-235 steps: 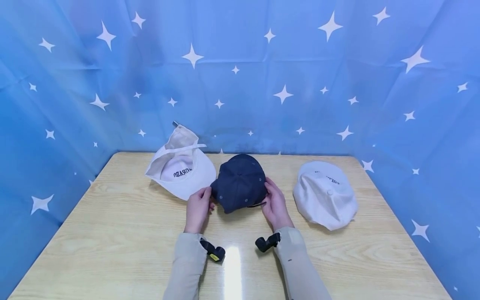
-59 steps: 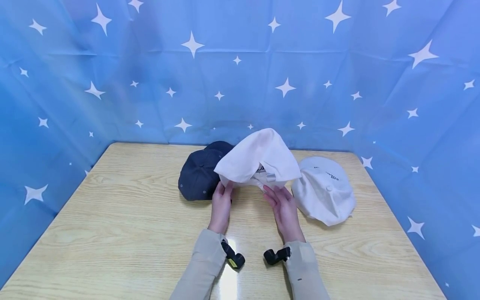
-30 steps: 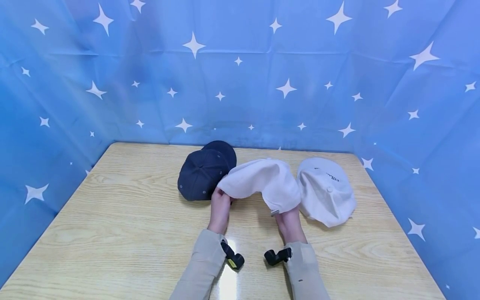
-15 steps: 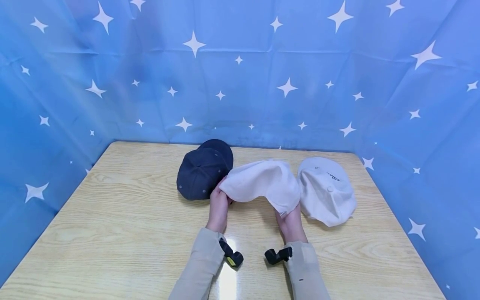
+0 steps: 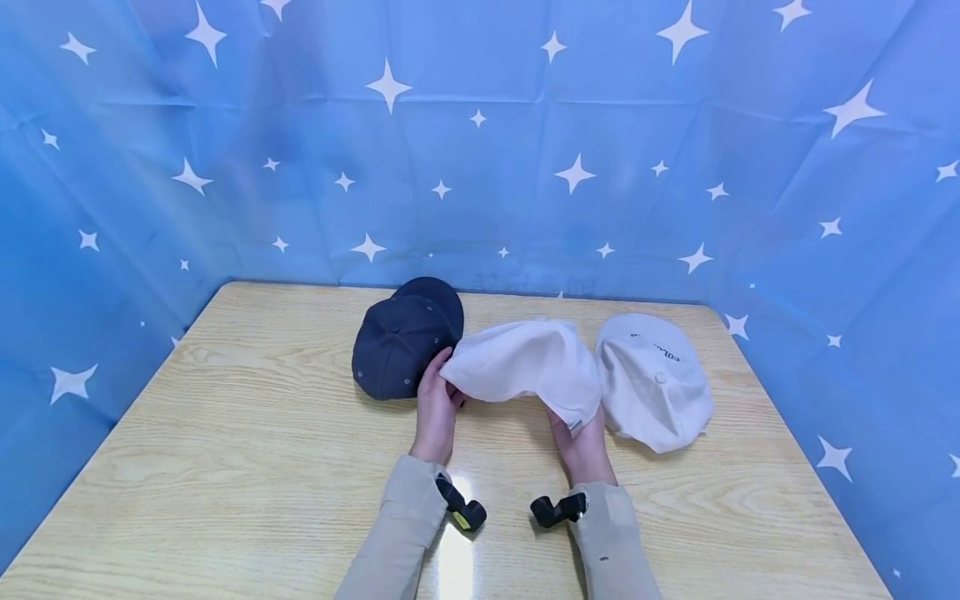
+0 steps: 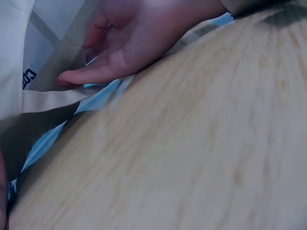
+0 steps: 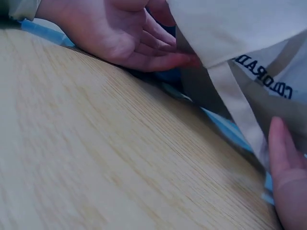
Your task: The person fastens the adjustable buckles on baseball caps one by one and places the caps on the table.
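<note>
- We see both hands holding the middle white cap [image 5: 525, 367] just above the tabletop [image 5: 247, 467], near its far edge.
- Left hand [image 5: 435, 408] fingers pinch its left edge; right hand [image 5: 581, 442] fingers curl under its right rim.
- Navy cap [image 5: 401, 342] sits left, another white cap [image 5: 652, 379] right.

Beige long sleeves [image 5: 397, 533], black wrist cams [image 5: 465, 512] w/ yellow label.

The wooden table [image 5: 247, 467] (pale grain) bears a navy cap [image 5: 397, 346] and white cap [image 5: 656, 383].
</note>
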A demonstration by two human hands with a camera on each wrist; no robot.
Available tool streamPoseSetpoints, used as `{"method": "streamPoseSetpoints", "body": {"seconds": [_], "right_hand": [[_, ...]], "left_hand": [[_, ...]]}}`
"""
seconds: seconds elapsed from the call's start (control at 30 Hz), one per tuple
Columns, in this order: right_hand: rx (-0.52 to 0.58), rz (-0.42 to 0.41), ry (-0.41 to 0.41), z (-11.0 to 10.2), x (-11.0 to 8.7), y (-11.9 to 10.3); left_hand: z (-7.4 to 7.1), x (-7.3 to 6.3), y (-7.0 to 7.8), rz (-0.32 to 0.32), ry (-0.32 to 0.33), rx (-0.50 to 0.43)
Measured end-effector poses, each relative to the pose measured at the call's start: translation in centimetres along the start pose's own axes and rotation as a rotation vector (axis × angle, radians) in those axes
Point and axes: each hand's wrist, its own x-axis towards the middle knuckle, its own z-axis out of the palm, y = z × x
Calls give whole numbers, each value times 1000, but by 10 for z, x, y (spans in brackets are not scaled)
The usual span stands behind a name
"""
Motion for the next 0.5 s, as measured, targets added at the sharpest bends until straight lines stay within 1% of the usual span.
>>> {"method": "streamPoseSetpoints", "body": {"seconds": [0.1, 0.17, 0.23, 0.27, 0.37, 0.5], "right_hand": [[30, -44, -133, 3, 6, -2], [67, -55, -193, 5, 8, -3], [88, -57, -213, 7, 9, -4], [91, -58, -204, 8, 9, -4], [86, -56, -179, 8, 9, -4], [75, -64, -223, 8, 11, -5]], "left_hand": [[1, 2, 0, 7, 36, -56], [2, 2, 0, 8, 60, -78], [3, 3, 1, 1, 73, -83], [2, 3, 1, -6, 75, -77], [1, 2, 3, -52, 61, -74], [0, 2, 5, -106, 23, -106]]}}
